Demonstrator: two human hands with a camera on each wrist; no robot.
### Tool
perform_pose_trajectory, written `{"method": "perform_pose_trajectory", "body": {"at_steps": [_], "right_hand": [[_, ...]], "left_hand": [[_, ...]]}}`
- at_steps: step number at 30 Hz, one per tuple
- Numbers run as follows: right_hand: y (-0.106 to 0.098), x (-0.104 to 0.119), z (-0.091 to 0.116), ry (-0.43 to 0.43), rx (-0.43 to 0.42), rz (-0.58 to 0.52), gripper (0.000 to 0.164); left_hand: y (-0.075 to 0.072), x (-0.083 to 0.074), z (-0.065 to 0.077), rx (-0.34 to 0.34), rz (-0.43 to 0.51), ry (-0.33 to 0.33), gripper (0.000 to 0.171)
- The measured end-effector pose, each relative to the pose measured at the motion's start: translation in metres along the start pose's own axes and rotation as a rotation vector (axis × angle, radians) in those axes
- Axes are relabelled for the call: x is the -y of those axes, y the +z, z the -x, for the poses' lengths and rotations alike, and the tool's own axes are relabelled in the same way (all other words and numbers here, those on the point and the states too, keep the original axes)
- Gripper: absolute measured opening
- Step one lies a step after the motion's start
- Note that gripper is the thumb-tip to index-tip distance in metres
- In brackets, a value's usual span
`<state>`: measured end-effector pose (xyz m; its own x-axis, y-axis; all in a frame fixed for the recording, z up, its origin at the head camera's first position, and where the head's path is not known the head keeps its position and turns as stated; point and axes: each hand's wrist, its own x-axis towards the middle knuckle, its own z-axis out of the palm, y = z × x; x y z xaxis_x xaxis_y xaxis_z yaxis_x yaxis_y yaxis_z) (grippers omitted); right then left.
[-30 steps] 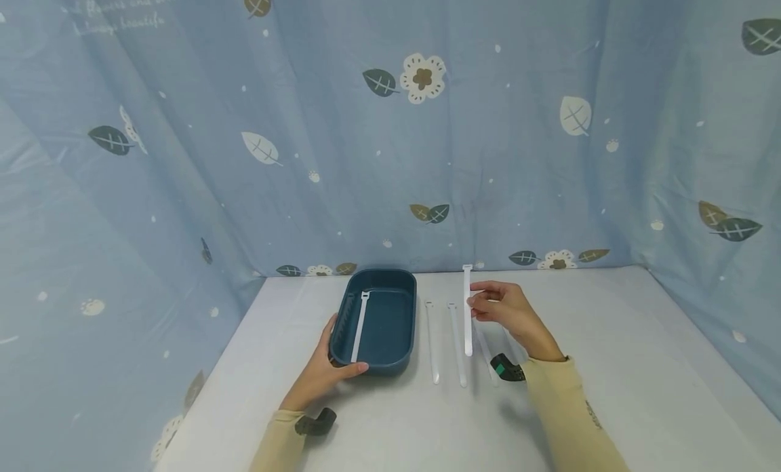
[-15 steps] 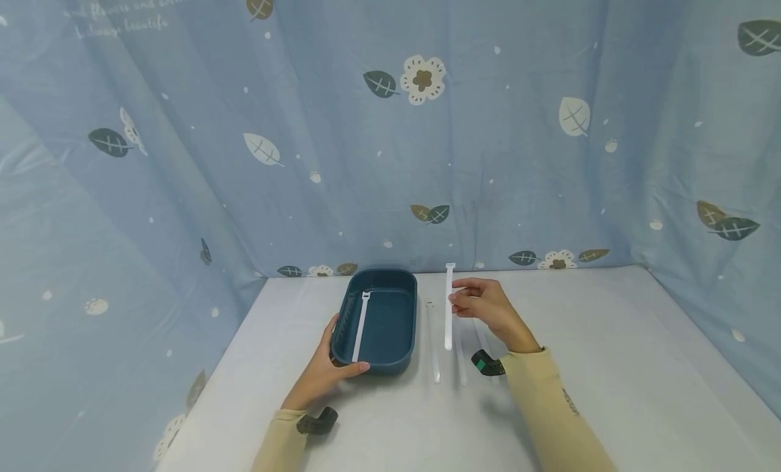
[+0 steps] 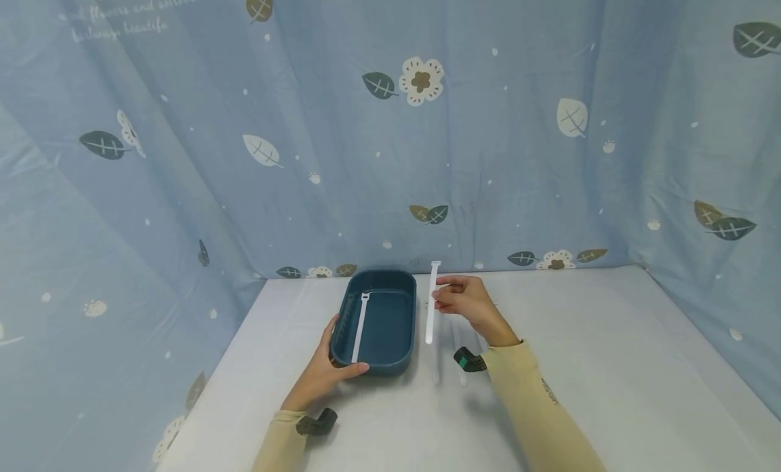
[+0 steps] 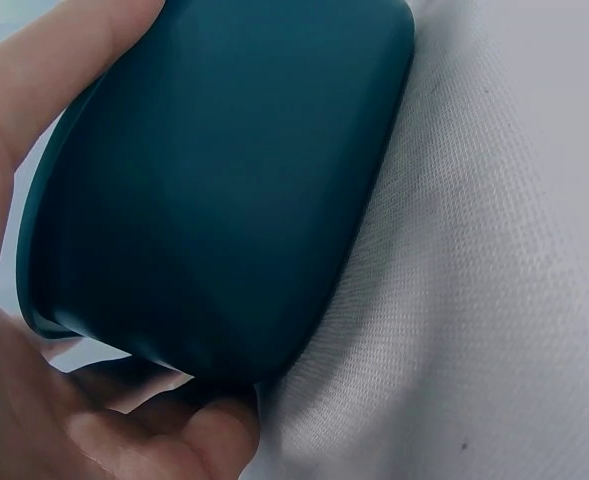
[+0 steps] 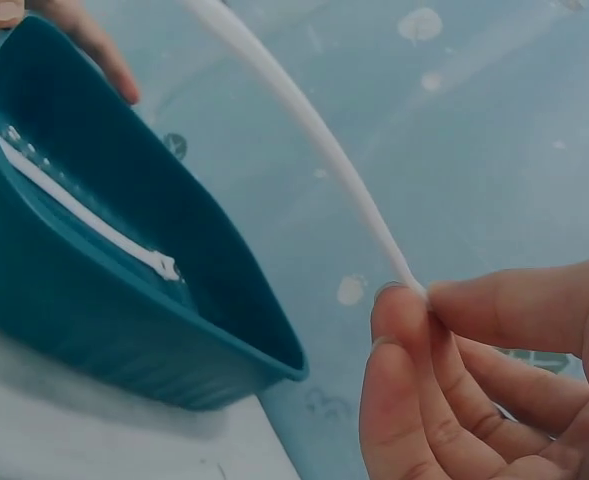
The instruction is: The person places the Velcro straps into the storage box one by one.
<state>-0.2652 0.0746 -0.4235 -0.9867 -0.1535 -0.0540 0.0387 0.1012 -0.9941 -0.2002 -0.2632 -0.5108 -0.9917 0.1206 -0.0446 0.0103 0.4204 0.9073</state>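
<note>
My left hand (image 3: 323, 374) grips the near left corner of a dark teal plastic bin (image 3: 390, 323), thumb over the rim. In the left wrist view, the bin's outer wall (image 4: 224, 180) hides part of the fingers underneath. Inside the bin lies one white cable tie (image 3: 361, 326), lengthwise along the left side. Just right of the bin, my right hand (image 3: 472, 308) pinches another white cable tie (image 3: 431, 316) between thumb and fingertips, raised above the table with its head end up. In the right wrist view the held strap (image 5: 324, 150) bows slightly.
More white cable ties, partly hidden by the right hand, lie on the white table, including one strip (image 3: 436, 371) near the bin and a second strip (image 3: 462, 371) farther right. A blue patterned curtain (image 3: 506, 160) hangs behind and along the sides of the table.
My right hand has carried its cable tie leftward, from over the strips on the table to beside the bin's right rim. The left hand and the bin have stayed in place.
</note>
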Motion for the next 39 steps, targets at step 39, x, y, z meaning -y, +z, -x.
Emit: {"method": "perform_pose_trajectory", "body": {"at_steps": [39], "right_hand": [[0.066, -0.003, -0.028, -0.01, 0.028, -0.033, 0.03]], "left_hand": [[0.0, 0.0, -0.001, -0.009, 0.001, -0.012, 0.121]]}}
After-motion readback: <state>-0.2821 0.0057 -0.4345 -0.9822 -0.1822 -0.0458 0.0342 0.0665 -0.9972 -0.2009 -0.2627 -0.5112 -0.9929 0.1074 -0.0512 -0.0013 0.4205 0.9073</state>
